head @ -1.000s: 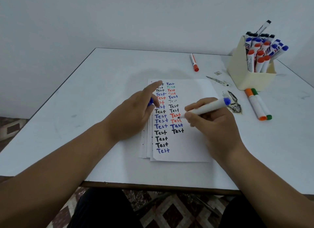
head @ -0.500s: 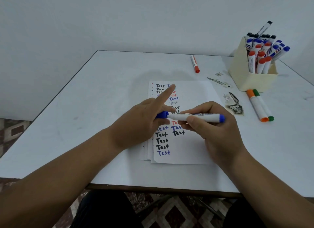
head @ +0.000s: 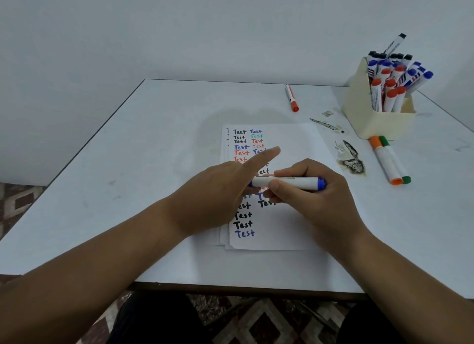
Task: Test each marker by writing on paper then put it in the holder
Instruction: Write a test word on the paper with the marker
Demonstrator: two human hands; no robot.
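Gripping a blue marker (head: 287,183) level over the paper (head: 289,143), right hand (head: 315,189) curled round its barrel, left hand (head: 220,189) pinching its capped end, forefinger straight, "Test" repeated in black, blue, red, green columns.

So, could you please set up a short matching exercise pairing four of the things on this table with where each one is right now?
Things:
1. blue marker
2. red marker
3. orange and green markers
4. holder

Places:
A. far right, full of markers
B. lying alone near the far edge
C. side by side in front of the holder
D. held in both hands above the paper

Pairs: 1-D, 2-B, 3-C, 4-A
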